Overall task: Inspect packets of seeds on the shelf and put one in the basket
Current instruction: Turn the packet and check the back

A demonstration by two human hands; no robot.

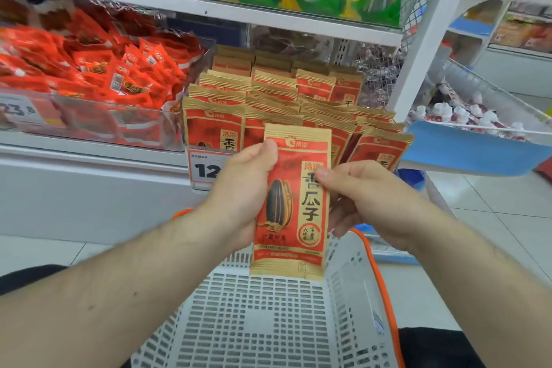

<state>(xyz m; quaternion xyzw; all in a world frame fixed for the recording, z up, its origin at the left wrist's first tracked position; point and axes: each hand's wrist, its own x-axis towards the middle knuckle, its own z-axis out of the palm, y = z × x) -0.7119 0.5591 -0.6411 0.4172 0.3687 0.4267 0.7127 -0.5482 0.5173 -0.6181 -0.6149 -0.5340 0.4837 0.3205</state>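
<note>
**Seed packet held over the basket for a look**

While both hands were raised in front of the shelf (89, 155), the scene ran from big to small like this. At 12 o'clock the shelf carried rows of matching packets (268, 98) standing upright, faces forward, likely so shoppers could read them. At 6 o'clock sat the basket (263, 323), white and slotted with an orange handle, directly under the hands, so a chosen item could probably drop straight in. At 9 o'clock a clear bin held red snacks (98, 75).

At centre, one packet (294, 203) stood upright, front toward the camera, above the basket's far rim and clear of the shelf stock. The left hand (239, 197) grasped its left edge, thumb on the front near the top. The right hand (367, 200) pinched the right edge, thumb on the printed face. Held so by both sides, the label stayed flat and readable, which suggested inspection rather than placing.
</note>
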